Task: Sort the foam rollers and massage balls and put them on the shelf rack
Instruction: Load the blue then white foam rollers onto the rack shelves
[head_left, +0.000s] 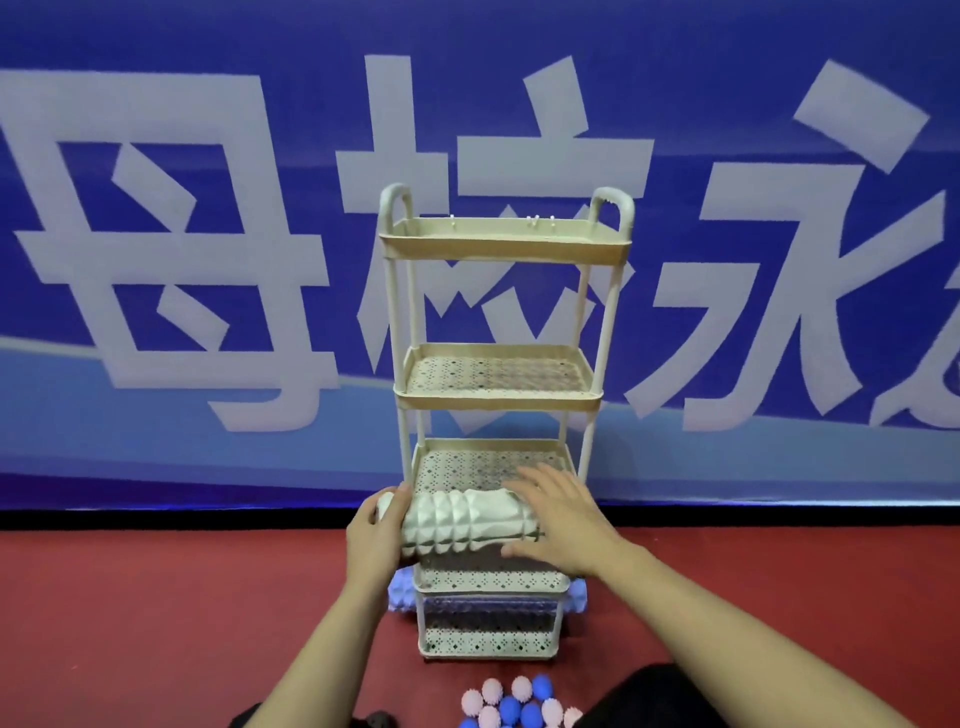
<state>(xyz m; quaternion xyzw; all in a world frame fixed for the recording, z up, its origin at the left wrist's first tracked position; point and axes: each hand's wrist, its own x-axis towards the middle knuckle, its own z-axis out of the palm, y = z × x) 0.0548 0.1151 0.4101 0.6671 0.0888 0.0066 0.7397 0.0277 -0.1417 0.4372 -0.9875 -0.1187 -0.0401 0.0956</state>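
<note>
Head view: left hand (376, 538) grips the white foam roller (465, 522) end; right hand (563, 517) rests flat-fingered on its other end, over the shelf rack (498, 397) third tier.

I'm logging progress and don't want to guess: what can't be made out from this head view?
- Purple roller on the bottom tier: its middle is hidden behind the rack and the left hand.
- White roller: its right end is covered by the right hand.
- Balls on the floor: the pile is cut by the bottom edge, so no count.
- Top tray: its floor is hidden by its rim.
</note>
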